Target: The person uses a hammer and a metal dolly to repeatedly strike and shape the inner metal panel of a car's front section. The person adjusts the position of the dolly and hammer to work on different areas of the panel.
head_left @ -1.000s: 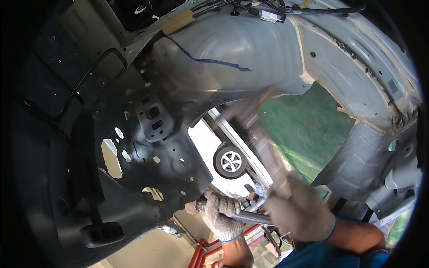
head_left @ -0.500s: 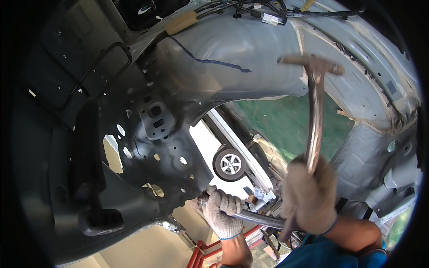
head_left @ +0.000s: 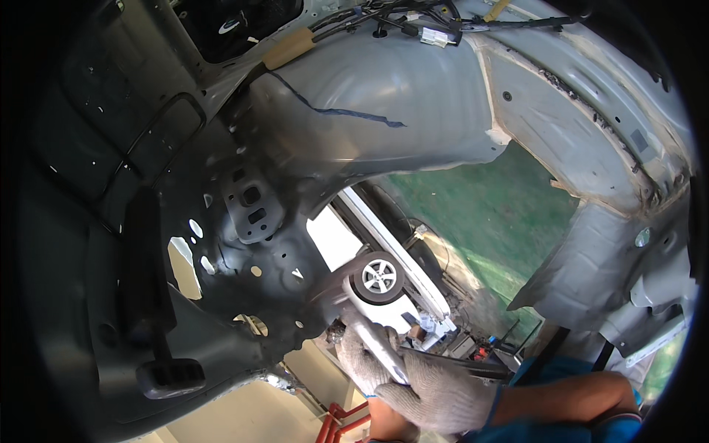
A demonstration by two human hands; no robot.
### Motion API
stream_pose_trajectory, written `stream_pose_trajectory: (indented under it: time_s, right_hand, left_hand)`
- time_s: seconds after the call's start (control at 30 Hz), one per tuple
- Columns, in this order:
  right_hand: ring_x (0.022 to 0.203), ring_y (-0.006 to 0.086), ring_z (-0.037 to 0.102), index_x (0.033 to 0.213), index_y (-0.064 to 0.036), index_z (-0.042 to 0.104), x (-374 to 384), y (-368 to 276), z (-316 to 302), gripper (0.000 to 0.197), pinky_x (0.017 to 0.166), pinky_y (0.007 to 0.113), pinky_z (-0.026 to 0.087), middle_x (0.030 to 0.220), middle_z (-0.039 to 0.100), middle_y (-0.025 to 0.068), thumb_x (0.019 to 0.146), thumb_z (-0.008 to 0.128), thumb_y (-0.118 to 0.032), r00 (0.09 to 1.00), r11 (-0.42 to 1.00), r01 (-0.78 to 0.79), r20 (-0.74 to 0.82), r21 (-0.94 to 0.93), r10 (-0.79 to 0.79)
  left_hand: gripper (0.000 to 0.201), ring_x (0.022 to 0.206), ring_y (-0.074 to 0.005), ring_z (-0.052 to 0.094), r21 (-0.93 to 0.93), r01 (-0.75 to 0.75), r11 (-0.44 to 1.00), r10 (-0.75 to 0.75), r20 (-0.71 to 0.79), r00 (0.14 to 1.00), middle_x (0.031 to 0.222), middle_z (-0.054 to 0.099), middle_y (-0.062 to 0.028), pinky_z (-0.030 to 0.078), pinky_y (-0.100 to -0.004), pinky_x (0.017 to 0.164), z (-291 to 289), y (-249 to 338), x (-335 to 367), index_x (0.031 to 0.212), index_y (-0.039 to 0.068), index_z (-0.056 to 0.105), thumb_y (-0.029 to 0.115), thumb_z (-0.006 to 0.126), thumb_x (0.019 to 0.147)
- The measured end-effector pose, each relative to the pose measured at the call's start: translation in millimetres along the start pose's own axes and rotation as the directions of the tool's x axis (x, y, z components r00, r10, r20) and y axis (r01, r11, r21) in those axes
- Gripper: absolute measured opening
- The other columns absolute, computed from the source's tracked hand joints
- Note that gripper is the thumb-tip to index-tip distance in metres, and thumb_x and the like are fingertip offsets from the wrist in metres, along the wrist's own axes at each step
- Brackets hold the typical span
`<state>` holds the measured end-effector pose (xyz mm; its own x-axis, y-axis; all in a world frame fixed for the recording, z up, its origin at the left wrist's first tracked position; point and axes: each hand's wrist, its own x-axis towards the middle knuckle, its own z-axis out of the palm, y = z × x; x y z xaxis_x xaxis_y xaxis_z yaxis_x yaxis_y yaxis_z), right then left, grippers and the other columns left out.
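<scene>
A hammer (head_left: pixel 378 345) with a metal handle is gripped in my right hand (head_left: pixel 447 395), which is closed round it. Its head is smeared by motion beside the torn lower edge of the grey car body panel (head_left: pixel 277 295). My left hand (head_left: pixel 360 363), also gloved, is wrapped round a metal bar (head_left: pixel 461 363). One end of that bar juts from the fist at the panel edge; the other runs off to the right behind my right hand. The hammer and right hand partly hide the left fingers. Whether the hammer touches the bar, I cannot tell.
A rounded wheel-arch panel (head_left: pixel 377 96) with a dark blue strip curves above a large opening. Wiring (head_left: pixel 436 22) runs along the top. Through the opening show a green floor (head_left: pixel 473 199), a car wheel (head_left: pixel 379 277) and scattered tools. A black pedal (head_left: pixel 170 375) hangs at lower left.
My right hand has swung the hammer down and left, from upright at the right to beside my left hand. My left hand stays near the panel edge with the bar.
</scene>
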<state>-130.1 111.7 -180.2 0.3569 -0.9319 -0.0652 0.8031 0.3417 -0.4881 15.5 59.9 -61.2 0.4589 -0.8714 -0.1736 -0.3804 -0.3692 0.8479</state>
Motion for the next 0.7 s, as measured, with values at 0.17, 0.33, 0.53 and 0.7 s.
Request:
stream_pose_trajectory:
  time_s: [0.17, 0.33, 0.53, 0.7]
  right_hand:
    - [0.07, 0.0378, 0.067, 0.112, 0.0034, 0.058, 5.3, -1.3, -12.4, 0.039, 0.064, 0.049, 0.053, 0.081, 0.062, 0.0217, 0.102, 0.067, -0.033, 0.988, 0.997, 0.054, -0.148, 0.058, -0.045]
    - [0.087, 0.0419, 0.073, 0.134, 0.001, 0.055, 8.3, -8.6, 2.3, 0.052, 0.073, 0.051, 0.056, 0.098, 0.07, 0.0273, 0.102, 0.062, -0.04, 0.972, 0.96, 0.04, -0.21, -0.279, -0.102]
    - [0.082, 0.0363, 0.071, 0.115, 0.0081, 0.061, -6.9, -11.8, 4.8, 0.04, 0.073, 0.048, 0.056, 0.091, 0.069, 0.0251, 0.101, 0.061, -0.029, 0.967, 0.965, -0.094, -0.208, 0.243, 0.146]
    - [0.082, 0.0284, 0.071, 0.11, 0.0036, 0.063, -26.4, -28.7, 22.3, 0.035, 0.075, 0.045, 0.056, 0.086, 0.068, 0.0207, 0.1, 0.059, -0.03, 0.99, 0.988, -0.137, 0.01, -0.075, 0.138]
  left_hand:
    - [0.013, 0.051, -0.0108, 0.043, -0.061, -0.022, 0.998, 0.03, 0.123, 0.992, 0.069, 0.05, 0.0028, 0.04, -0.0299, 0.05, -7.2, -3.3, 4.1, 0.116, 0.006, 0.058, 0.011, 0.056, 0.105]
    - [0.009, 0.05, -0.0123, 0.042, -0.142, 0.067, 0.988, -0.051, 0.108, 0.993, 0.066, 0.047, 0.0014, 0.037, -0.0288, 0.05, -13.1, -5.7, 6.5, 0.11, 0.008, 0.058, 0.014, 0.06, 0.104]
    - [0.008, 0.057, -0.0109, 0.049, -0.097, 0.014, 0.995, 0.005, 0.191, 0.982, 0.073, 0.054, -0.0005, 0.042, -0.0257, 0.052, -2.7, -6.9, -1.0, 0.107, 0.007, 0.06, 0.007, 0.064, 0.1]
    - [0.011, 0.054, -0.0119, 0.05, 0.067, 0.059, 0.996, -0.065, 0.091, 0.994, 0.07, 0.054, -0.0015, 0.041, -0.027, 0.049, 7.9, -13.1, -19.4, 0.093, 0.008, 0.059, 0.013, 0.061, 0.103]
